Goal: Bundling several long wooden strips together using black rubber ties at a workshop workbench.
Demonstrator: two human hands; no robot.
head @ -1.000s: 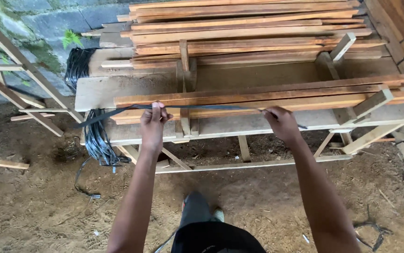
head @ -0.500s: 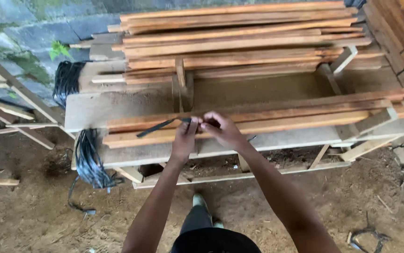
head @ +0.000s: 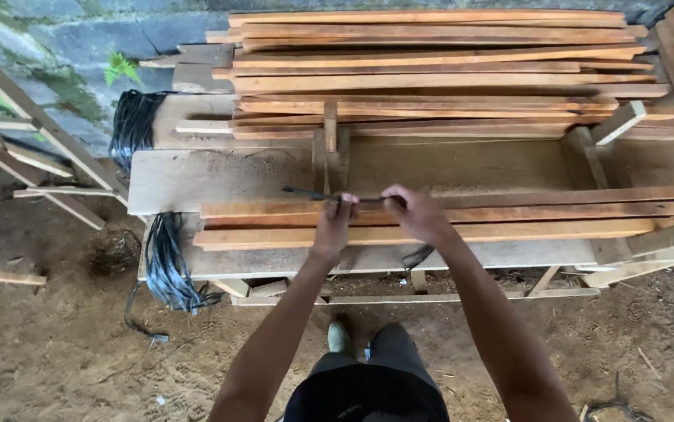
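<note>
1. A rough plank desk (head: 219, 176) stands on a dirt floor (head: 63, 352) against a mossy stone wall (head: 55, 47), with reddish wooden slats (head: 430, 70) stacked at its back.
2. Your left hand (head: 335, 212) and right hand (head: 415, 212) are both closed on a thin black strap (head: 317, 195), stretched level just above the front bundle of long reddish slats (head: 509, 223).
3. Keep the strap taut and square across the bundle, hands close together.
4. The strap's far end past your right hand is hidden; a dark loop hangs below the desk edge, its link unclear.
5. A bundle of black straps (head: 169, 266) droops off the left.
</note>
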